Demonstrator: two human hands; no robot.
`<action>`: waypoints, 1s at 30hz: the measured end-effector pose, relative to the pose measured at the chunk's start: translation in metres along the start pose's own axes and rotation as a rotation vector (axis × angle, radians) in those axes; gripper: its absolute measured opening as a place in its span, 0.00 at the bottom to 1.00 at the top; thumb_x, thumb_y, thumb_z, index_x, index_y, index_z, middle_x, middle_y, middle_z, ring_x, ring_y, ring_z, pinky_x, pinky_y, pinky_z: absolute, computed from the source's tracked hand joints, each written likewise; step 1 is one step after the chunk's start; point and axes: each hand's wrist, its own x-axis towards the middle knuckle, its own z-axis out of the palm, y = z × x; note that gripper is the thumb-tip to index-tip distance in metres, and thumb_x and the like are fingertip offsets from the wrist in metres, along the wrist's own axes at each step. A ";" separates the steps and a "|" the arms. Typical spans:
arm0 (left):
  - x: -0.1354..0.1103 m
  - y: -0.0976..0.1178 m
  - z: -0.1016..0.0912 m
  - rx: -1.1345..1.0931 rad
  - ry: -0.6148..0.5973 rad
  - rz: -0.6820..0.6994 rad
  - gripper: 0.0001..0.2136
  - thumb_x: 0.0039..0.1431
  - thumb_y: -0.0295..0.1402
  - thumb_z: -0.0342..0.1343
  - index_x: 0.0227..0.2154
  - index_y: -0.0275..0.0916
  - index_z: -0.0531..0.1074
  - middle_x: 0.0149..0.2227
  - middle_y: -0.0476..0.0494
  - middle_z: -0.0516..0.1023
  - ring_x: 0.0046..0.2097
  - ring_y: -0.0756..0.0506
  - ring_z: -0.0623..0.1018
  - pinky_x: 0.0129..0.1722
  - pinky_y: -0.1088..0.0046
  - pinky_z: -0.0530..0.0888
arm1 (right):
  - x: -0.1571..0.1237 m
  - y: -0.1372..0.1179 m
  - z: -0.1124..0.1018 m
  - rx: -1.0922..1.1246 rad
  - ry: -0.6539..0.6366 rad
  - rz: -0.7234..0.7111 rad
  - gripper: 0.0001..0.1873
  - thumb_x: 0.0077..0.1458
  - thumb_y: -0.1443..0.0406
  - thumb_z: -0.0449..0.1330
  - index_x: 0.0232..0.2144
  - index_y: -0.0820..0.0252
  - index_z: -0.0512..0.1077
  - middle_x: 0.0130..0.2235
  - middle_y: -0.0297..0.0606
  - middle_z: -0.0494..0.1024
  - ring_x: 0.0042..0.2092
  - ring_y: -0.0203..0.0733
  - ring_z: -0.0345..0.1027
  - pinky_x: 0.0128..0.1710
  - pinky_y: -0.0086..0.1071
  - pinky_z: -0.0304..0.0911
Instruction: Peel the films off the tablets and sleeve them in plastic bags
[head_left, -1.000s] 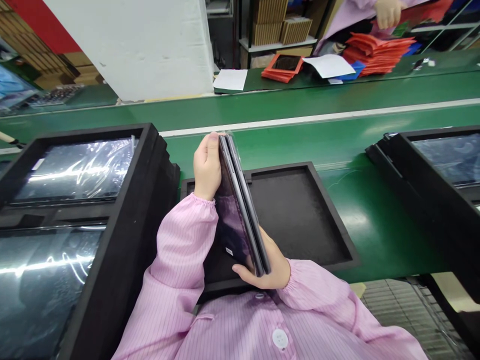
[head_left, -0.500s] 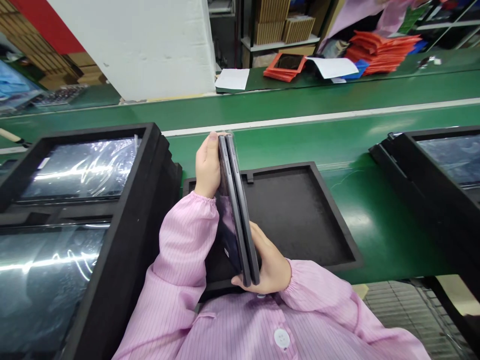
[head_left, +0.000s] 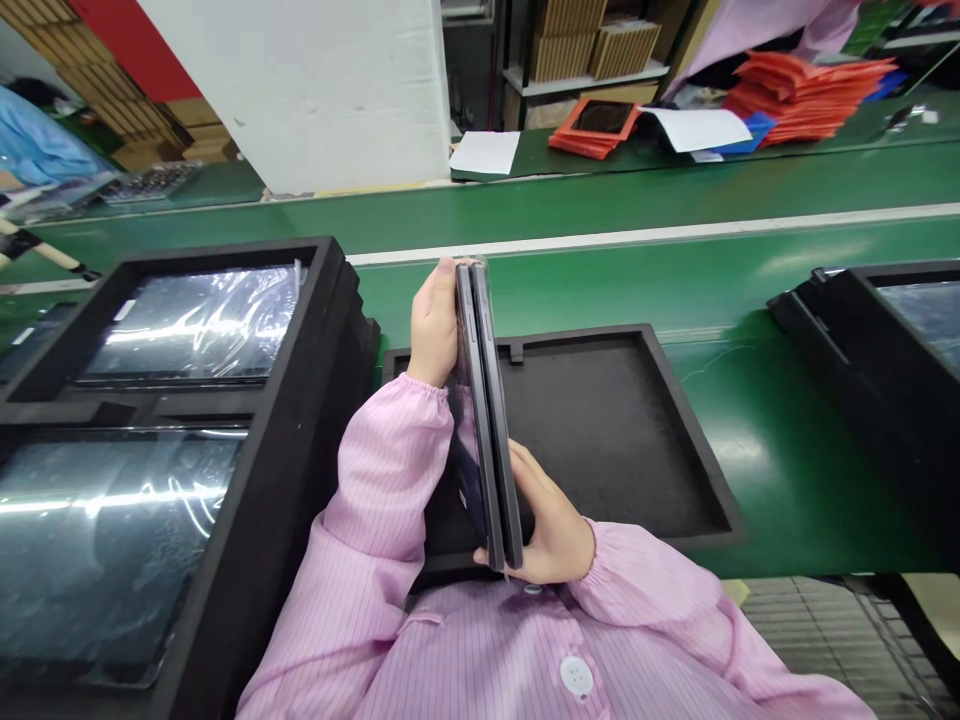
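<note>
Two dark tablets [head_left: 493, 430] are held together on edge, their thin sides with the buttons facing up at me. My left hand [head_left: 435, 322] grips their far end, fingers wrapped over the top corner. Around the near end my right hand [head_left: 553, 525] is closed, its thumb at the bottom corner and its fingers along the right face. Clear film shows at the far corner. Beneath them lies a shallow black foam tray [head_left: 694, 440] with a raised rim; my arms and the tablets cover its left part.
On the left, stacked black foam trays [head_left: 300, 390] hold film-covered tablets [head_left: 199, 325]. More black trays [head_left: 847, 330] stand at the right. Beyond the green work surface [head_left: 630, 270] are a white pillar [head_left: 322, 90], paper sheets [head_left: 484, 152] and orange sleeves [head_left: 802, 100]. Blue fabric [head_left: 41, 140] appears far left.
The whole view has shifted, so most things appear slightly further right. Both hands keep hold of the two tablets, which stand a little more upright in view.
</note>
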 end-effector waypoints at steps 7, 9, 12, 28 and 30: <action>-0.001 0.002 0.000 0.006 0.003 -0.031 0.22 0.67 0.51 0.49 0.34 0.38 0.79 0.29 0.46 0.72 0.26 0.51 0.68 0.27 0.74 0.69 | 0.000 0.001 -0.001 -0.006 0.006 0.001 0.54 0.50 0.56 0.70 0.71 0.58 0.48 0.68 0.55 0.57 0.69 0.58 0.54 0.63 0.48 0.62; -0.001 0.001 0.000 0.015 0.004 -0.021 0.22 0.67 0.51 0.49 0.34 0.39 0.80 0.30 0.46 0.73 0.28 0.50 0.70 0.29 0.74 0.70 | 0.000 0.001 -0.001 -0.004 0.006 -0.002 0.53 0.51 0.56 0.70 0.71 0.59 0.48 0.68 0.55 0.57 0.69 0.57 0.54 0.63 0.47 0.62; 0.000 0.000 0.000 0.024 -0.002 -0.020 0.23 0.66 0.53 0.49 0.33 0.41 0.80 0.31 0.46 0.74 0.28 0.50 0.70 0.29 0.74 0.71 | 0.000 0.000 0.000 -0.005 0.003 -0.004 0.53 0.51 0.56 0.70 0.71 0.58 0.48 0.68 0.55 0.56 0.69 0.57 0.53 0.63 0.47 0.63; 0.002 -0.002 0.000 0.045 -0.022 -0.037 0.25 0.64 0.57 0.50 0.34 0.40 0.79 0.32 0.44 0.75 0.29 0.49 0.71 0.33 0.71 0.74 | 0.001 0.000 0.000 0.006 0.001 0.006 0.54 0.51 0.56 0.70 0.71 0.56 0.47 0.68 0.55 0.56 0.69 0.60 0.54 0.61 0.49 0.65; 0.001 -0.001 0.000 0.051 -0.010 -0.024 0.24 0.64 0.56 0.50 0.33 0.40 0.78 0.30 0.45 0.74 0.29 0.49 0.72 0.32 0.72 0.74 | 0.001 0.001 0.000 0.004 0.004 0.003 0.53 0.51 0.55 0.70 0.71 0.57 0.48 0.68 0.55 0.56 0.68 0.60 0.54 0.62 0.50 0.63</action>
